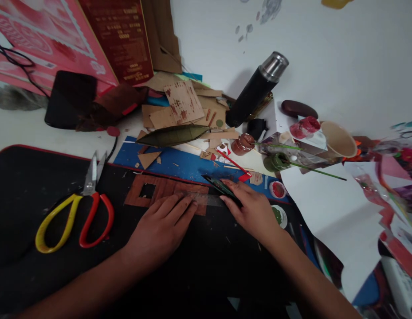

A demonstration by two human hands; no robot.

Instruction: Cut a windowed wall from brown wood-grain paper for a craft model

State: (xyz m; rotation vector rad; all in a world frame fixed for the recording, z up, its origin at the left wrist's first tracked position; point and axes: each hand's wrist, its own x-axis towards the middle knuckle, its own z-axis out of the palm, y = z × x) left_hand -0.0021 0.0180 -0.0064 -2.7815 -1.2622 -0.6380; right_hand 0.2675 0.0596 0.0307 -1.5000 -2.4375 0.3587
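Observation:
My left hand [164, 221] lies flat with its fingers stretched over a brown painted cardboard strip [167, 189] and a clear ruler [210, 200]. A square window is cut through the strip's left part. In my right hand [250, 208] is a dark utility knife [221, 184], gripped between thumb and fingers. Its tip points up and left, above the strip's right end. Both hands are over a black mat [206, 257]. Scissors [89, 195] with one yellow and one red handle rest on the mat left of my left hand, blades parted.
Behind the strip are a blue board [189, 166], a green boat-like piece [175, 135] and cardboard scraps [184, 102]. A black flask [255, 91] stands at the back. Paint jars [243, 144] with brushes and a white sheet [328, 199] are to the right.

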